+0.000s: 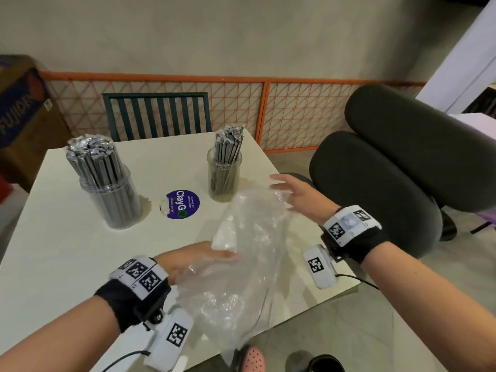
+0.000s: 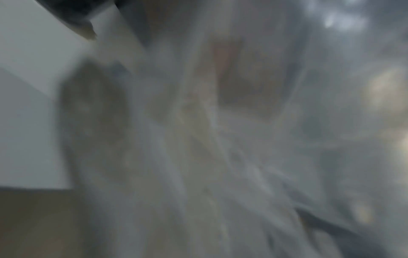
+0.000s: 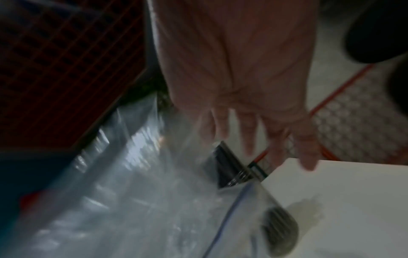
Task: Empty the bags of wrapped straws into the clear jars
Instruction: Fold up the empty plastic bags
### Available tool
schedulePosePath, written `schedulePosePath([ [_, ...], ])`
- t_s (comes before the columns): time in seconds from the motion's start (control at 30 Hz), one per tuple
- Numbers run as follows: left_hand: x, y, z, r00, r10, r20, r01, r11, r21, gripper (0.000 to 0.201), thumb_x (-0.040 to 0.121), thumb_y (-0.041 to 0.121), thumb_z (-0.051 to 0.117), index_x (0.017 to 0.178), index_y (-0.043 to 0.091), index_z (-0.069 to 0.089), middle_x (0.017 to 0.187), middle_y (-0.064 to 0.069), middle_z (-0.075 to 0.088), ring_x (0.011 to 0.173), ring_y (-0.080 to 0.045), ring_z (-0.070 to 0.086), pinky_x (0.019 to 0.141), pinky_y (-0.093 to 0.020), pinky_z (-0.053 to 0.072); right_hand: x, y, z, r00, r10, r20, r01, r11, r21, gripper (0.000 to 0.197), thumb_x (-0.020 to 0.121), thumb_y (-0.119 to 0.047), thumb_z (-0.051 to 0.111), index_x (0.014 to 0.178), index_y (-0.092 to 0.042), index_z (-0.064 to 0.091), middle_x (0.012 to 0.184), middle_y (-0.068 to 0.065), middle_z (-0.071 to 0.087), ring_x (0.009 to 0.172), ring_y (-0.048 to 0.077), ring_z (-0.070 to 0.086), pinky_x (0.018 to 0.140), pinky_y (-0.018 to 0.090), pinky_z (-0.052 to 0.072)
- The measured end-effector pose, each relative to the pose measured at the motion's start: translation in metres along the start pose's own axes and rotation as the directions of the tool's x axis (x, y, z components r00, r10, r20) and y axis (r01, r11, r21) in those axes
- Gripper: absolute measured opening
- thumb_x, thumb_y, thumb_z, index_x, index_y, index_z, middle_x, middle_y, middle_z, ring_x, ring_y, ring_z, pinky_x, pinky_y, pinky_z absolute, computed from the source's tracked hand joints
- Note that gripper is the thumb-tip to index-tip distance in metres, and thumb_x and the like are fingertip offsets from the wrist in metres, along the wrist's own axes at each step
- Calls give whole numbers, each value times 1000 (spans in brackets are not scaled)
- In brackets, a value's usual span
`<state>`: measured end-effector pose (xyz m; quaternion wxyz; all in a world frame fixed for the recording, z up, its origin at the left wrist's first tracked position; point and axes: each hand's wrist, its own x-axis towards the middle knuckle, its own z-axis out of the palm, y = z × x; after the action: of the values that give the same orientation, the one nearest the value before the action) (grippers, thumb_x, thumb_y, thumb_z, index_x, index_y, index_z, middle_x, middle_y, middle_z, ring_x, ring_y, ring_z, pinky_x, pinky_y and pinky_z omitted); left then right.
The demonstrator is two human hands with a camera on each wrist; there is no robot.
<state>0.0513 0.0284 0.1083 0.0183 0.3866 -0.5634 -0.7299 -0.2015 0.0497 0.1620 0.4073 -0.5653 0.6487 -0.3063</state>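
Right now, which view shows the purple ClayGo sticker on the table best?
The head view: the purple sticker lies flat on the table between the two jars, its lettering legible. The left wrist view is blurred plastic; the right wrist view shows bag and hand, no sticker.

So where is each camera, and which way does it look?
Head: on the person's head, looking forward and down at the cream table, two clear jars of wrapped straws, both hands and forearms.
Left wrist: on the left wrist, nearly filled by the blurred crinkly clear plastic bag; no hand is clear.
Right wrist: on the right wrist, along the open right hand toward bag and table.
All share the bag.
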Motion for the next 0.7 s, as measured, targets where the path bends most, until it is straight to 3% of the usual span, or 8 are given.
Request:
schedulePosePath([
  [0.1, 10, -8, -3, 978, 71, -198, -118, 964, -237, 34, 85, 21, 64, 117, 9, 62, 103, -9, 72, 91, -22, 69, 78, -31, 57, -26, 17, -1, 938, 347, -18, -323, 892, 316, 89, 80, -59, 54, 149, -32, 5, 152, 1, 29, 136, 32, 35, 102, 55, 37],
  [0.2, 17, 0, 9, 961, 139, -240, -207, 935, -288, 38, 86, 20, 64, 123, 10, 59, 112, -11, 69, 101, -26, 66, 86, -37, 54, -37, 24, 35, 909, 349, 228, -415, 814, 407, 112, 65, -66, 62, 149, -31, -3, 153, 7, 30, 135, 35, 38, 102, 61, 37],
  [0.27, 19, 7, 21, 965, 190, -182, -234, 937, -260, 39, 83, 22, 66, 120, 14, 61, 114, -10, 69, 105, -26, 65, 92, -42, 51, -34, 25, 56, 916, 179, 360, -349, 800, 488, 76, 80, -50, 64, 143, -23, 32, 139, 9, 51, 125, 30, 52, 101, 51, 44],
  [0.33, 17, 12, 26, 955, 230, -187, -272, 930, -246, 32, 87, 15, 61, 119, 13, 61, 110, -9, 70, 100, -23, 68, 86, -36, 54, -31, 18, 62, 941, 124, 314, -286, 786, 548, 40, 85, -27, 61, 122, -14, 58, 124, 11, 64, 112, 25, 62, 100, 43, 47],
  [0.43, 18, 12, 18, 944, 284, -171, -319, 917, -239, 38, 89, 1, 54, 124, 16, 54, 115, -8, 68, 104, -22, 66, 83, -33, 56, -25, 20, 56, 961, 204, 186, -275, 749, 603, 50, 75, -13, 64, 122, 3, 56, 126, 21, 60, 112, 35, 59, 105, 51, 41],
  [0.5, 16, 13, 15, 945, 282, -164, -316, 916, -249, 38, 89, -1, 53, 124, 13, 55, 112, -9, 69, 99, -22, 68, 78, -32, 57, -23, 22, 54, 971, 169, 170, -238, 753, 614, 49, 76, -4, 60, 123, 8, 53, 122, 22, 60, 109, 34, 59, 101, 46, 44],
  [0.63, 7, 19, 12, 968, 217, -124, -247, 907, -340, 23, 94, 0, 39, 89, 4, 61, 72, -4, 70, 59, -10, 68, 51, -19, 51, -27, 14, 53, 996, 27, 85, -75, 762, 644, 32, 89, 12, 46, 111, -8, 59, 97, 4, 72, 87, 17, 69, 79, 30, 57],
  [0.7, 4, 16, 7, 979, 163, -122, -201, 864, -462, 24, 92, 5, 40, 83, 6, 61, 73, -7, 67, 56, -13, 68, 51, -20, 54, -30, 6, 49, 1000, -22, -14, 26, 838, 546, 30, 89, 10, 49, 113, -5, 59, 99, 2, 70, 91, 15, 66, 80, 27, 56],
])
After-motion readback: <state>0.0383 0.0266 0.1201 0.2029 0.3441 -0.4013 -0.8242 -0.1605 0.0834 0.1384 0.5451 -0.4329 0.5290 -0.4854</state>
